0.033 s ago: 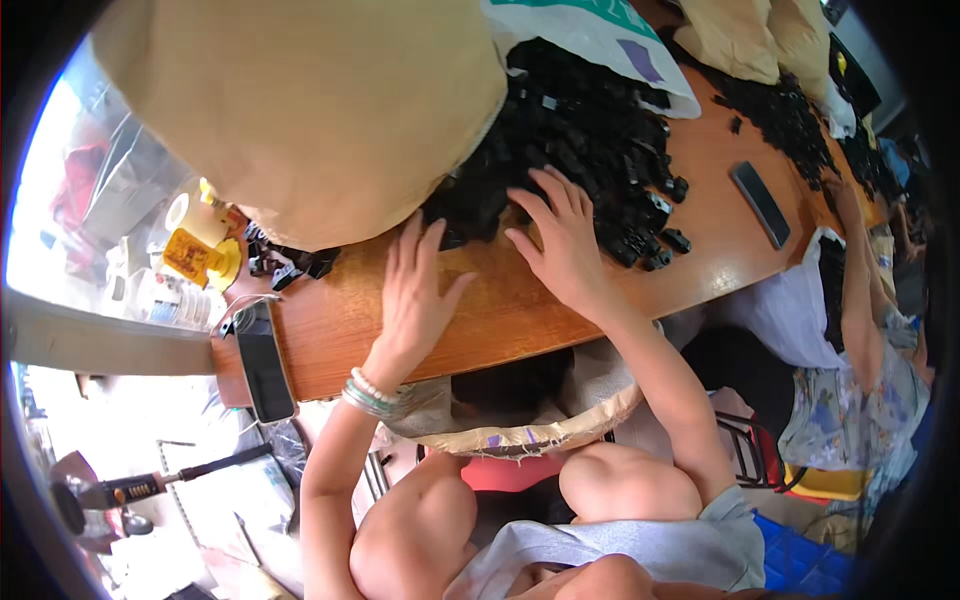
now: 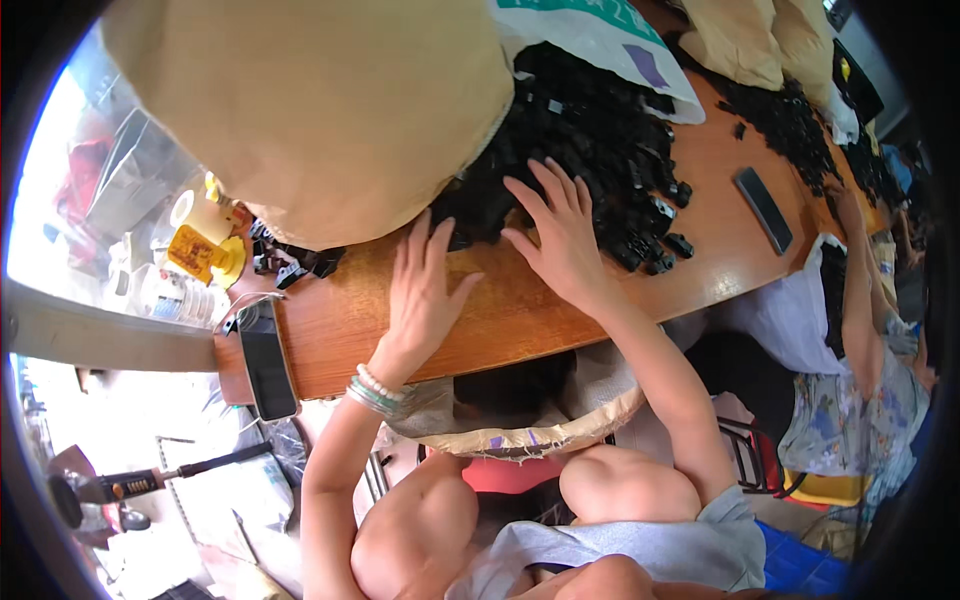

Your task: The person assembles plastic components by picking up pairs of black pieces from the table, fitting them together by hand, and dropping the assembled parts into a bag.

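Note:
My left hand (image 2: 424,285) is open, fingers stretched out, its tips at the lower edge of a large tan paper sack (image 2: 330,120) lying on the brown table (image 2: 340,330). A bracelet of pale beads circles that wrist. Further right, my right hand (image 2: 560,235) is also open with spread fingers, its fingertips at the near side of a heap of small black plastic parts (image 2: 580,150). Neither hand holds anything that I can see. Part of the heap is hidden behind the sack. Below the table edge, an open-mouthed sack (image 2: 560,435) with a frayed rim rests by my knees.
A dark phone (image 2: 763,208) lies right of the heap; another phone (image 2: 267,370) lies at the table's left edge. Tape and a yellow dispenser (image 2: 200,252) stand at the left. A white plastic bag (image 2: 665,75) lies behind the heap. A co-worker's arm (image 2: 858,280) reaches in at the right.
The whole picture has shifted very slightly. Both hands stay open in nearly the same places.

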Demonstrator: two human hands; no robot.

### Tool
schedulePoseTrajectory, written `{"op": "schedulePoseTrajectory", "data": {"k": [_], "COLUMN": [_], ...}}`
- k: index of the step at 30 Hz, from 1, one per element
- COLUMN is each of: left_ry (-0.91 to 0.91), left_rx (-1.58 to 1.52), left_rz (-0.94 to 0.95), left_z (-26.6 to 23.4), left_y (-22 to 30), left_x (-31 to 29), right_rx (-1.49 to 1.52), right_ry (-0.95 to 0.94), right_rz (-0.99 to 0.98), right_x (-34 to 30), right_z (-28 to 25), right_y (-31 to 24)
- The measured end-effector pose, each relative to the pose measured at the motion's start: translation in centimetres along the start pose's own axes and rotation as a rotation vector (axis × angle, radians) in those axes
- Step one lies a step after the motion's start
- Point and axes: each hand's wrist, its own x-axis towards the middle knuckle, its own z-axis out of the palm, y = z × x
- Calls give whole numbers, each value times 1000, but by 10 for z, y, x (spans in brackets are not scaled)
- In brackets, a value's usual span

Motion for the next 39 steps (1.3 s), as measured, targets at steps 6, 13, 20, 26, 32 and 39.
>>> {"op": "schedulePoseTrajectory", "data": {"k": [6, 13, 20, 26, 32, 39], "left_ry": [-40, -50, -35, 23, 17, -104], "left_rx": [81, -3, -124, -123, -120, -25], "left_rz": [74, 128, 22, 32, 176, 175], "left_z": [13, 13, -4, -9, -7, -1], "left_y": [1, 4, 13, 19, 22, 22], "left_x": [15, 2, -17, -12, 2, 13], "right_rx": [-190, 24, 221, 367, 74, 217], "right_ry": [-186, -174, -206, 19, 112, -9], "right_rz": [-55, -88, -114, 84, 296, 465], "right_x": [22, -18, -40, -52, -65, -64], "right_z": [23, 24, -2, -17, -43, -48], "right_y": [11, -8, -28, -12, 16, 14]}}
